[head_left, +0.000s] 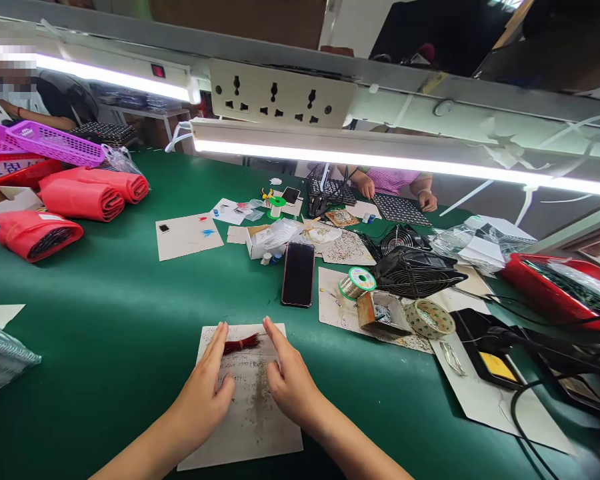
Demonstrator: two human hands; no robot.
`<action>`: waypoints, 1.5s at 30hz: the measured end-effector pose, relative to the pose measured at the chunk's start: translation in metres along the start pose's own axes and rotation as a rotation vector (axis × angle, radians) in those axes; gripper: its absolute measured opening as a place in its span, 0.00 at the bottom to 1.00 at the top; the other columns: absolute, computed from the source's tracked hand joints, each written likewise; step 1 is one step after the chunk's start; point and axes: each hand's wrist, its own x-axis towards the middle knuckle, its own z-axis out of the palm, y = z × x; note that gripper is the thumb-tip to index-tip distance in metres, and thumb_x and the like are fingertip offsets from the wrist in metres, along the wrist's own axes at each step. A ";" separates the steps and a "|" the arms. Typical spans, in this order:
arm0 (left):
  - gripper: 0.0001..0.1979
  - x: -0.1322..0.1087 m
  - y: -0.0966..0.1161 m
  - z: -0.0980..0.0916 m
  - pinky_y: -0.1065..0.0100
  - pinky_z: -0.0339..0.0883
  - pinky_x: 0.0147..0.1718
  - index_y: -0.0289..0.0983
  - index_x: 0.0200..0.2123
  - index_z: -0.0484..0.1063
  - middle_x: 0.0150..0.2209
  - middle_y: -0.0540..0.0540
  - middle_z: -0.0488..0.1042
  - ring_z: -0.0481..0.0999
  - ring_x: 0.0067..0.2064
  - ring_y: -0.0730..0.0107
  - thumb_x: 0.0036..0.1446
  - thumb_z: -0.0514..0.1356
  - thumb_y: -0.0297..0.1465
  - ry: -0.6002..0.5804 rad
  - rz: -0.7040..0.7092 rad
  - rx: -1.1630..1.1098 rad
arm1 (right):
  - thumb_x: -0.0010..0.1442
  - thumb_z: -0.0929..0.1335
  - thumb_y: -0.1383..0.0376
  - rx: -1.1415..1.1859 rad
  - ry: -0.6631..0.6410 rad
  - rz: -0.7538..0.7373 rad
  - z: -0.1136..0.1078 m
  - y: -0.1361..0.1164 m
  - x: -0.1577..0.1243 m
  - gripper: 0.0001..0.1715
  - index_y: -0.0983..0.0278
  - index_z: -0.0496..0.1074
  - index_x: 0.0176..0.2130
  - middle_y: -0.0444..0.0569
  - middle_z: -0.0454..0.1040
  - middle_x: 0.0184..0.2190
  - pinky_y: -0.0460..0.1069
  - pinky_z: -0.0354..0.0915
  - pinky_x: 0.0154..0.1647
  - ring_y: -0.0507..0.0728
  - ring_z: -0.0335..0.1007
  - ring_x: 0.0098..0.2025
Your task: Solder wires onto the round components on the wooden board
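A bundle of thin dark red wires (243, 344), tied round the middle with a narrow band, lies across the upper part of a stained sheet of card (250, 427) with handwriting on it. My left hand (211, 380) is at the bundle's left end, fingers straight and held together, thumb apart. On the other side my right hand (291, 377) is held upright over the card's right edge, its fingers stretched out too. Neither hand grips anything. Whether the left fingers touch the wire ends, I cannot tell.
A phone (299, 275) lies beyond the card. To the right are a solder spool (357, 283), a tape roll (430, 318), a black fan (415, 270) and a soldering stand (495, 353). Red rolled packages (83, 197) sit at left. Across the table a person's hands (427, 200) touch a black tray.
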 end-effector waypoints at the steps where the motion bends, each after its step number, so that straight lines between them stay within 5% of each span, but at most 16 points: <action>1: 0.39 0.000 -0.001 0.000 0.46 0.49 0.71 0.34 0.75 0.38 0.76 0.39 0.40 0.43 0.76 0.54 0.63 0.49 0.27 0.005 0.002 -0.013 | 0.58 0.59 0.80 -0.002 -0.002 0.008 -0.001 -0.001 -0.002 0.46 0.71 0.51 0.73 0.62 0.54 0.72 0.66 0.52 0.73 0.63 0.50 0.74; 4: 0.40 -0.002 -0.005 0.002 0.45 0.54 0.70 0.38 0.75 0.39 0.76 0.39 0.44 0.46 0.75 0.51 0.63 0.51 0.27 0.009 0.022 -0.030 | 0.57 0.59 0.80 -0.003 -0.014 -0.013 -0.002 0.001 -0.005 0.46 0.69 0.52 0.72 0.61 0.56 0.72 0.67 0.53 0.72 0.63 0.51 0.74; 10: 0.40 -0.003 -0.004 0.003 0.45 0.49 0.71 0.38 0.75 0.37 0.76 0.41 0.40 0.42 0.75 0.52 0.64 0.52 0.28 0.021 0.058 -0.001 | 0.57 0.59 0.80 0.093 0.164 0.051 0.000 0.013 -0.004 0.47 0.63 0.50 0.73 0.58 0.56 0.72 0.65 0.52 0.73 0.60 0.52 0.73; 16: 0.39 -0.002 0.004 0.002 0.47 0.45 0.72 0.29 0.74 0.38 0.76 0.38 0.38 0.39 0.76 0.55 0.64 0.49 0.32 -0.021 0.004 0.031 | 0.56 0.58 0.81 0.184 0.101 0.030 0.007 0.011 0.000 0.48 0.66 0.50 0.73 0.61 0.60 0.70 0.64 0.56 0.72 0.60 0.59 0.71; 23: 0.38 -0.002 0.004 0.003 0.49 0.44 0.72 0.29 0.74 0.40 0.76 0.37 0.42 0.40 0.76 0.55 0.65 0.49 0.33 0.002 0.034 0.026 | 0.54 0.59 0.82 0.096 0.107 -0.004 0.004 0.008 0.006 0.50 0.65 0.50 0.72 0.63 0.64 0.68 0.65 0.57 0.71 0.61 0.61 0.70; 30: 0.36 -0.003 0.001 0.005 0.50 0.66 0.65 0.35 0.74 0.40 0.75 0.38 0.45 0.49 0.75 0.50 0.67 0.48 0.33 0.035 0.054 0.058 | 0.53 0.59 0.82 -0.047 0.200 -0.083 0.004 0.017 0.008 0.49 0.65 0.50 0.71 0.63 0.67 0.65 0.64 0.65 0.67 0.61 0.66 0.67; 32: 0.34 0.000 -0.003 0.007 0.48 0.68 0.63 0.34 0.74 0.44 0.75 0.36 0.47 0.53 0.74 0.49 0.68 0.48 0.33 0.072 0.100 0.129 | 0.56 0.59 0.80 -0.130 0.234 -0.177 0.002 0.017 0.010 0.45 0.66 0.54 0.70 0.63 0.70 0.62 0.62 0.69 0.63 0.61 0.69 0.64; 37: 0.21 0.019 -0.011 0.006 0.34 0.66 0.57 0.34 0.61 0.70 0.64 0.30 0.67 0.69 0.63 0.40 0.70 0.51 0.34 0.336 0.396 0.431 | 0.62 0.62 0.75 -0.261 0.247 -0.345 -0.001 0.015 0.024 0.28 0.68 0.68 0.60 0.64 0.72 0.60 0.70 0.66 0.63 0.68 0.68 0.63; 45: 0.10 0.024 -0.004 0.002 0.52 0.69 0.50 0.38 0.42 0.75 0.49 0.42 0.77 0.75 0.51 0.56 0.70 0.53 0.27 0.280 0.608 0.441 | 0.64 0.63 0.75 -0.345 0.253 -0.481 -0.007 0.022 0.012 0.19 0.67 0.73 0.53 0.63 0.75 0.54 0.73 0.62 0.62 0.71 0.67 0.63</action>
